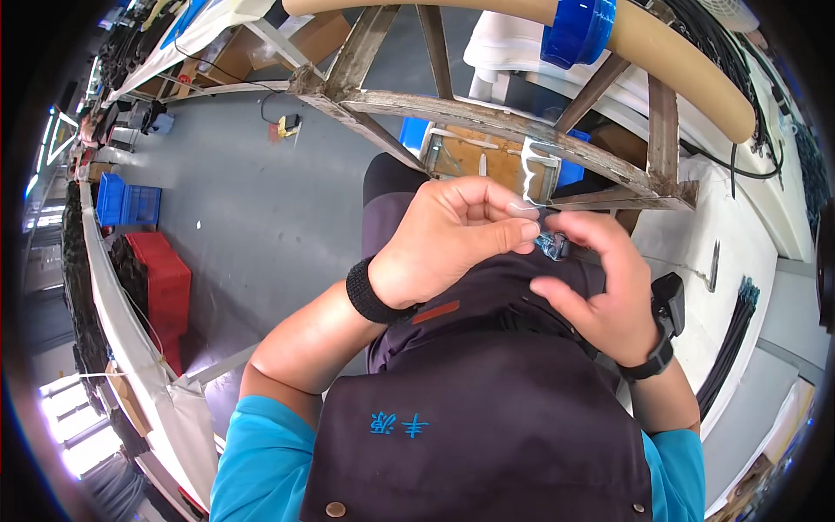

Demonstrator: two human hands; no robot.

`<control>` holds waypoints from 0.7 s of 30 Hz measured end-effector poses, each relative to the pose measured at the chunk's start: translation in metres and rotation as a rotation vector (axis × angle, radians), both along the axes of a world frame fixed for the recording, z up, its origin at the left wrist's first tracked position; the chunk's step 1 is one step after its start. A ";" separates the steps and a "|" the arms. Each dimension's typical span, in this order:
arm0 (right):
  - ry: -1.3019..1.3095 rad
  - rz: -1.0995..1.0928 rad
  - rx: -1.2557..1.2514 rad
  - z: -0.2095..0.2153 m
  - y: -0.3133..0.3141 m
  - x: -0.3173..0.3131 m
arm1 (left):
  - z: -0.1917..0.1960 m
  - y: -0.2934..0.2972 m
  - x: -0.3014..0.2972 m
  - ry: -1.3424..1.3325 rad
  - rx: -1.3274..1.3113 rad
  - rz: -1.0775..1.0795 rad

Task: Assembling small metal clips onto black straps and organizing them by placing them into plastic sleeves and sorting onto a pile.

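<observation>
Thumb and fingertips of the left hand [444,230] are pinching together, apparently on one end of a small, shiny blue bundle [551,246], which is sitting between the two hands, above the lap. Taking that bundle as the clock's centre, the left hand is reaching in from nine o'clock. The right hand [609,283] is standing at about four o'clock, its thumb spreading well apart from its fingers; whether a fingertip is touching the bundle, I cannot tell. A black wristband [372,294] is circling the left wrist, and a dark watch [652,358] the right.

Toward twelve o'clock, a worn metal frame [452,113] is spanning the view, and a blue ring [576,36] is encircling a brown tube [687,71] that is curving away toward one o'clock. Dark cords [729,352] are lying at four o'clock. A dark apron [487,383] is filling six to seven o'clock, while a red bin [165,287] is standing far off at nine o'clock.
</observation>
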State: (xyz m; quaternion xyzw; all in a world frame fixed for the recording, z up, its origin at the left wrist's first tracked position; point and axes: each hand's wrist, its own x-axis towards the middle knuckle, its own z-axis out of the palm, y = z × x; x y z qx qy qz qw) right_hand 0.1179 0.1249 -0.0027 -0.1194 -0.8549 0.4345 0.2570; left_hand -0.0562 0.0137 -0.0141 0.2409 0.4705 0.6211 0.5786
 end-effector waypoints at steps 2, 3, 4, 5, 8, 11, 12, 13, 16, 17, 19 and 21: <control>0.059 -0.057 0.165 -0.003 -0.003 -0.005 | 0.000 0.000 0.002 -0.011 0.007 -0.008; 0.062 -0.054 0.165 -0.003 -0.003 -0.005 | 0.000 0.000 0.002 -0.021 0.012 -0.010; 0.050 -0.060 0.116 -0.003 -0.003 -0.003 | 0.000 -0.001 0.001 -0.019 0.013 -0.007; 0.039 -0.065 0.066 -0.003 -0.003 -0.002 | 0.000 -0.002 0.001 -0.042 0.055 -0.032; -0.042 -0.052 -0.104 0.001 0.002 -0.001 | -0.011 -0.008 0.005 -0.035 0.162 -0.039; -0.157 -0.031 -0.373 0.005 0.001 -0.004 | -0.021 -0.014 0.015 0.004 0.201 0.020; -0.180 -0.018 -0.513 0.009 0.001 -0.006 | -0.021 -0.015 0.018 0.001 0.176 0.066; -0.202 -0.005 -0.652 0.011 0.003 -0.008 | -0.021 -0.015 0.021 -0.002 0.151 0.113; -0.396 0.085 -0.856 0.012 0.016 -0.012 | -0.028 -0.012 0.029 0.022 0.182 0.213; -0.396 0.087 -0.855 0.011 0.020 -0.014 | -0.030 -0.011 0.031 0.024 0.204 0.266; -0.466 0.162 -0.941 0.008 0.027 -0.014 | -0.029 -0.009 0.035 -0.016 0.171 0.267; -0.510 0.162 -0.948 0.004 0.031 -0.009 | -0.029 -0.008 0.039 -0.060 0.144 0.261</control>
